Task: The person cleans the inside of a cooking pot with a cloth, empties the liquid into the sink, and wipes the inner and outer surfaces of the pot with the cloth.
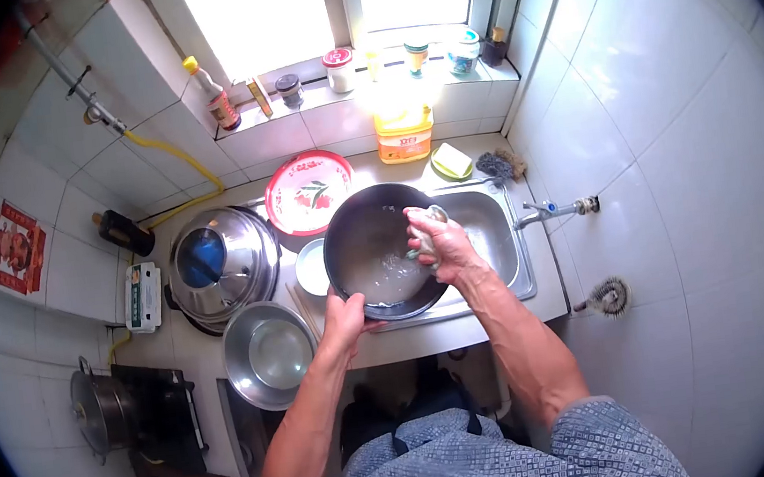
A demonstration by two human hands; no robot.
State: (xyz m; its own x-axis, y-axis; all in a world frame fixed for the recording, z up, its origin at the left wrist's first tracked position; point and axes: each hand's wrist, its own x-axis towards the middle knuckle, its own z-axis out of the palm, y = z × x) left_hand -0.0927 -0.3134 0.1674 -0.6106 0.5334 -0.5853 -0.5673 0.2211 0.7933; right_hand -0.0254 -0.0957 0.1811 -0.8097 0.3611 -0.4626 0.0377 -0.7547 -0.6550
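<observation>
A dark round pot (350, 206) with cloudy water inside is over the left side of the sink, its mouth facing up toward me. My left hand (346, 322) grips its near-left rim, thumb on top and fingers underneath. Inside the pot's right edge, my right hand (439, 243) is closed around a crumpled pale cloth (434, 215). Beside the pot on the left sits a white bowl (310, 267), partly covered by it. A pair of chopsticks (302, 309) lies close to my left wrist.
The metal sink (524, 260) lies right of the pot, under a wall tap (553, 210). A steel basin (245, 372), a lidded cooker (240, 231) and a red-rimmed plate (273, 190) stand to the left. Behind are a yellow jug (405, 146), a sponge (453, 159) and scourers (498, 167).
</observation>
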